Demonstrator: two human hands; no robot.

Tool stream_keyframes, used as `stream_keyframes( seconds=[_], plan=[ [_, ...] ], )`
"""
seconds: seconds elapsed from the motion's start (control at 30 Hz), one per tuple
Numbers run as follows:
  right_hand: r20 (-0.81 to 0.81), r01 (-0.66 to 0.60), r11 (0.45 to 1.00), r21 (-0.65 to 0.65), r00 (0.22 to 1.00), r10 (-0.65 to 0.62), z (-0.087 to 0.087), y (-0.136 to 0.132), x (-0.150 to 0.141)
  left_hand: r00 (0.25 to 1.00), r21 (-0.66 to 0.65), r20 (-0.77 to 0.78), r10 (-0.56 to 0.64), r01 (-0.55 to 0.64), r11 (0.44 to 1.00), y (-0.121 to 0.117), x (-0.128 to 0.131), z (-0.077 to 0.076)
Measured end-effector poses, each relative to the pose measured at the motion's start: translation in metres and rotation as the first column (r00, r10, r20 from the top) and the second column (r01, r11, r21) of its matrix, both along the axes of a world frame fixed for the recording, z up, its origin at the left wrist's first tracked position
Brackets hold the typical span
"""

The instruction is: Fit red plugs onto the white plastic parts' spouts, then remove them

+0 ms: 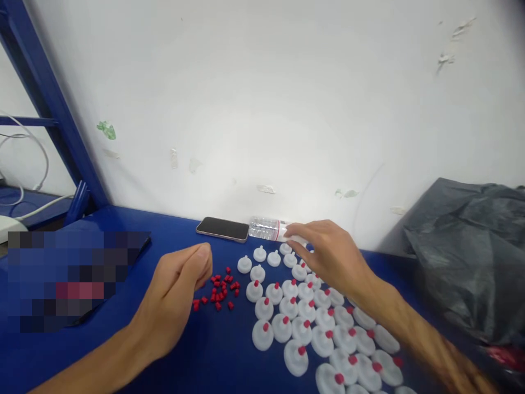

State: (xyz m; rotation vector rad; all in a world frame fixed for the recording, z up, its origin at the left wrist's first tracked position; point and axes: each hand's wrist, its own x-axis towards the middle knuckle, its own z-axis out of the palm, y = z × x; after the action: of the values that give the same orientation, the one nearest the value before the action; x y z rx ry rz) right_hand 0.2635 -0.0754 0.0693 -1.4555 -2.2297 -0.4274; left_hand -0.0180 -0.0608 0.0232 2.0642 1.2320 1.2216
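My left hand (178, 298) is curled into a fist above the blue table; whatever is inside it, if anything, is hidden. Just beyond its knuckles lies a loose group of small red caps (221, 295). Over the far part of many white round discs (262, 335) with short stems hovers my right hand (328, 254), thumb and fingers apart, and I see nothing between them. Most nearer discs have a red cap on the stem, while several at the back, such as one white disc (245, 265), show a bare stem. The right forearm covers some discs.
Against the white wall lie a phone (223, 229) and a clear plastic bottle (264, 229) on its side. A dark grey plastic bag (471, 257) stands at the right. On the left are a blurred-out object (61, 279) and a blue metal frame (61, 104) with cables.
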Motion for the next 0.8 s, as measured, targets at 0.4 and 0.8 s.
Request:
stream_keyframes(
  seconds=[0.4, 0.8],
  plan=[
    [-0.012, -0.056, 0.931, -0.361, 0.998, 0.056, -0.014, 0.011, 0.001, 0.857, 0.114, -0.515, 0.001, 0.067, 0.991, 0.033, -0.002, -0.034],
    [0.032, 0.169, 0.813, -0.557, 0.983, -0.183, 0.0, 0.01, 0.032, 0.851, 0.122, -0.525, 0.023, 0.049, 0.991, 0.037, -0.005, -0.044]
  ],
)
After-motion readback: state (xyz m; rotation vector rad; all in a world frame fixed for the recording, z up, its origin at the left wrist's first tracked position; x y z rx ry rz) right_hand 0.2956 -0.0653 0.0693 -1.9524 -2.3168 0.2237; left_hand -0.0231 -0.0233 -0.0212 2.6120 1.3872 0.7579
